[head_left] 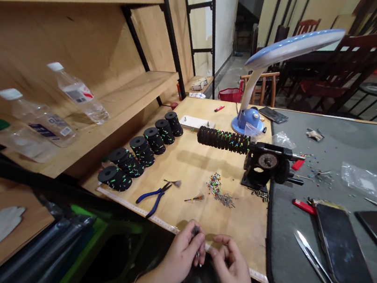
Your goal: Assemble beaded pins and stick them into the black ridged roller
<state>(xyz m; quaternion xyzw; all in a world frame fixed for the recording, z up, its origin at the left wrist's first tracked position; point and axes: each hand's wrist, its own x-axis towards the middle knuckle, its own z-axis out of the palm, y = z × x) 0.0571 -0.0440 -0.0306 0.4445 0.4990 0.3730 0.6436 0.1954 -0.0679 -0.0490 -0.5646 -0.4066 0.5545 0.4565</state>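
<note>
Near the front edge of the table, my left hand [183,249] is closed round a small dark bundle [196,230] of fine strands or pins, with a thin tip showing below the fingers. My right hand [232,273] is beside it, thumb and fingers curled in a pinch; what they hold, if anything, is too small to make out. Beyond the hands lie a heap of coloured beads [215,183] and a pile of short metal pins [226,200]. A small orange-banded bristle bundle [197,197] and blue-handled pliers [155,198] lie to the left.
A hand-cranked winder [265,165] carries a black ribbed roll [224,140]. Several black spools [125,161] line the table's left side. A blue lamp [250,120] stands behind. On the grey mat [285,250] lie tweezers [315,262] and a phone [344,250].
</note>
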